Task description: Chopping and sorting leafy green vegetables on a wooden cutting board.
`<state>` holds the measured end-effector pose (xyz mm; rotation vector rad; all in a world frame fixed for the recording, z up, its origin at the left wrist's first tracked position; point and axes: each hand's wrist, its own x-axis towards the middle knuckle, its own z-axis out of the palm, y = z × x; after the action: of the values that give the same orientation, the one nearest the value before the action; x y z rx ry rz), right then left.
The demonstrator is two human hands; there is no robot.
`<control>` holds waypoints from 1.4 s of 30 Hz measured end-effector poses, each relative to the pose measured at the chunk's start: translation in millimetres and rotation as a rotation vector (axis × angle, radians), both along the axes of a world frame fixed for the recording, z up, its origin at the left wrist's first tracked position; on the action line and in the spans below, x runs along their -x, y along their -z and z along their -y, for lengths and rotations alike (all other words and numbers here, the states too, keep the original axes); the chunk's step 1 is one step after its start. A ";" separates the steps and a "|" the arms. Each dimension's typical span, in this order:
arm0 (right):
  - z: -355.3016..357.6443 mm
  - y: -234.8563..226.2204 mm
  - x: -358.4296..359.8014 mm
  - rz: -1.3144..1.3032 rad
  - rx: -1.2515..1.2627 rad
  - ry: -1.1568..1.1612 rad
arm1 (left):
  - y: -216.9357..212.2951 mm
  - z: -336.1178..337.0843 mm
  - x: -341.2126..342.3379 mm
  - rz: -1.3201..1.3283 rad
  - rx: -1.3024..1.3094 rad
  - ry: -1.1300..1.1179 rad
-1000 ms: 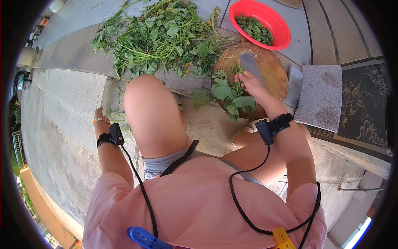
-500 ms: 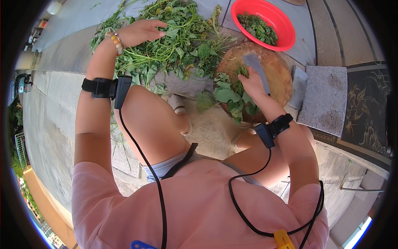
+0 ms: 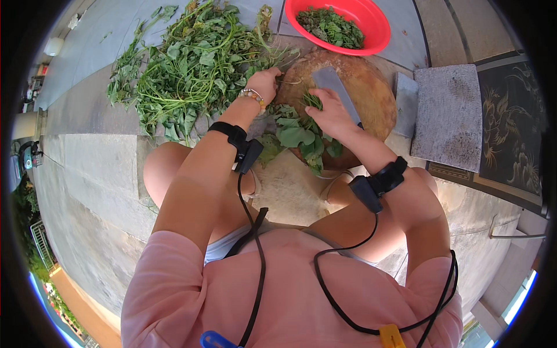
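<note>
Gripping 1 bundle of broad-leaved green stems (image 3: 297,136), the right hand (image 3: 332,114) curls its fingers closed above a round brown wooden block (image 3: 374,87), partly covering a grey metal cleaver (image 3: 335,84). Near a tangled green leafy heap (image 3: 191,66), the left hand (image 3: 264,84) obscures its own fingertips; their spread and any hold cannot be told. The view's top crops a round red plastic basin (image 3: 380,29).

In the upper left of the frame, a heap of leafy stems (image 3: 191,64) is spread out, with a chopping block (image 3: 374,87) placed to its right. On the block a cleaver (image 3: 335,87) is laid, with a bunch of greens (image 3: 299,136) held to its left by the right hand (image 3: 331,111). Behind, at the top, chopped leaves (image 3: 332,29) are contained in a basin (image 3: 378,35), and a slab (image 3: 447,113) is set toward the right.
</note>
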<state>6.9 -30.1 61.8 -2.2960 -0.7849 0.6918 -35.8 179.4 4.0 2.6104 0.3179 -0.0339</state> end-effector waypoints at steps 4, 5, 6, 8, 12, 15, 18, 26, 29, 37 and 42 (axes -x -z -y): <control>6.7 5.8 -3.5 0.000 0.037 -0.039 | -6.2 -12.1 8.1 0.097 -0.040 -0.009; 7.0 5.9 -4.0 -0.010 0.064 -0.066 | -12.2 -12.4 8.5 0.149 -0.050 -0.050; 6.6 4.8 -3.7 -0.018 0.091 -0.098 | -18.3 -12.5 9.6 0.251 -0.046 -0.091; 2.9 9.4 -5.0 0.012 0.061 -0.111 | -33.3 -17.6 3.8 0.370 0.082 -0.157; 6.3 0.9 -5.3 0.132 0.005 -0.068 | -100.1 0.3 0.4 0.366 0.729 -0.229; 3.1 -15.4 -11.7 0.070 -0.070 0.030 | -137.6 15.8 16.5 0.143 0.976 -0.131; -0.4 -30.1 -23.5 -0.466 -0.438 0.193 | -142.2 34.2 32.3 -0.017 1.059 -0.130; 12.9 -23.8 -31.5 -0.727 -0.269 0.193 | -67.0 113.2 44.8 -0.394 1.274 -0.266; 9.4 2.1 -31.8 -0.739 -0.217 0.270 | -51.8 123.6 47.8 -0.391 1.329 -0.425; 2.2 9.2 -31.0 -0.576 -0.104 0.175 | -83.6 107.6 46.8 -0.165 0.148 0.210; -1.9 -3.4 -35.2 -0.350 -0.022 0.092 | -50.2 32.3 40.0 0.146 0.067 -0.225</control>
<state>42.1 -28.3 65.2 -2.0948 -0.5171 1.0012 -75.9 147.1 54.3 2.4785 0.5455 0.2190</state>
